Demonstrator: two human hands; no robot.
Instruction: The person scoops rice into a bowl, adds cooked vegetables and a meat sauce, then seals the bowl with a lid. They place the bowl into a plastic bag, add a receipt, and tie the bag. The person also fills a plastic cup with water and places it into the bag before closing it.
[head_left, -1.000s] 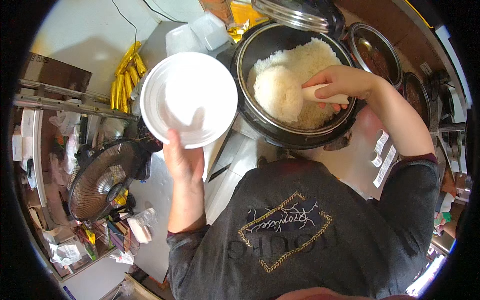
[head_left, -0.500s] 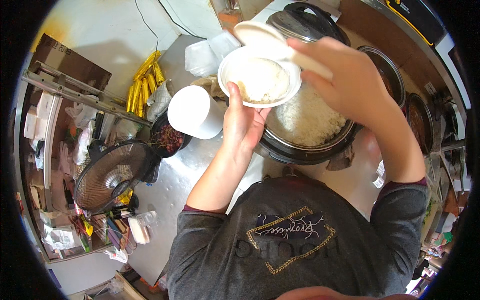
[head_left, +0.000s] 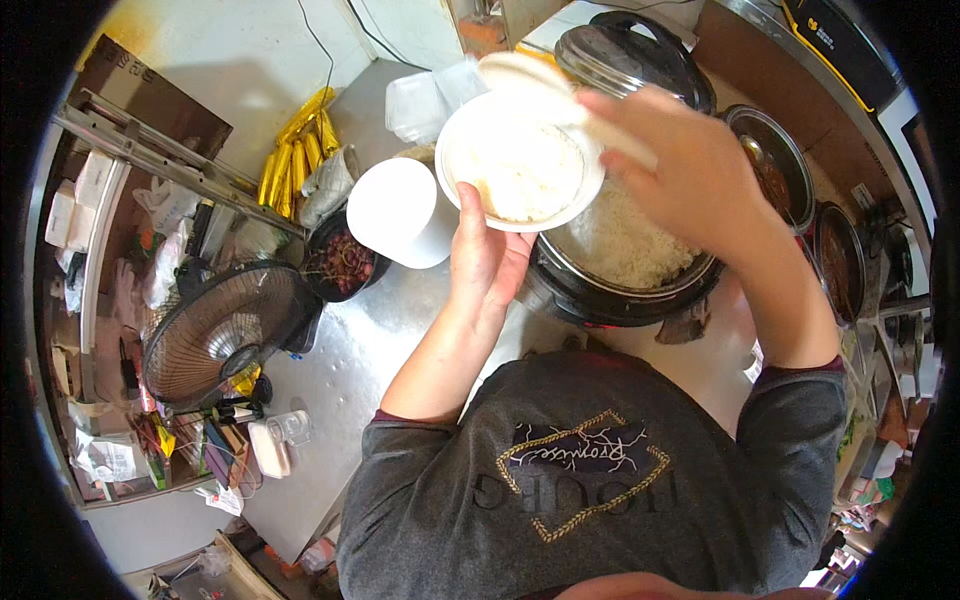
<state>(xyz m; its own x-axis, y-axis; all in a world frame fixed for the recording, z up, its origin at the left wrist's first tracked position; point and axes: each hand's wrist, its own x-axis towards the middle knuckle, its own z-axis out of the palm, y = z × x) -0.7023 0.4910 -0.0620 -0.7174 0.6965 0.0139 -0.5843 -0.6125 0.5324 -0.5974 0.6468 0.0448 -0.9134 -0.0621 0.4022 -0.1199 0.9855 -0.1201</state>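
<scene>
My left hand (head_left: 487, 250) grips a white bowl (head_left: 462, 130) from its near side, thumb on the rim. White rice (head_left: 530, 175) lies in the bowl, which tilts toward me. My right hand (head_left: 680, 165), a little blurred, is closed on the handle of a pale rice paddle (head_left: 522, 76). The paddle's blade is over the bowl's far rim. Below my hands, a black rice cooker (head_left: 640, 311) stands with its top off, holding much cooked rice (head_left: 625, 240); the bowl and right hand hide part of it.
Left of the bowl is a tall white cylinder (head_left: 393, 212), perhaps stacked bowls, with clear plastic containers (head_left: 420, 105) behind. Further left are a black bowl of dark red, grape-like pieces (head_left: 345, 262) and a fan (head_left: 225, 335). A black lid (head_left: 640, 60) lies behind; round pots (head_left: 770, 160) stand right.
The bowl shows more of its inside, and the rice in it sits lower in the picture. The paddle stays over the far rim. The whole view has shifted slightly.
</scene>
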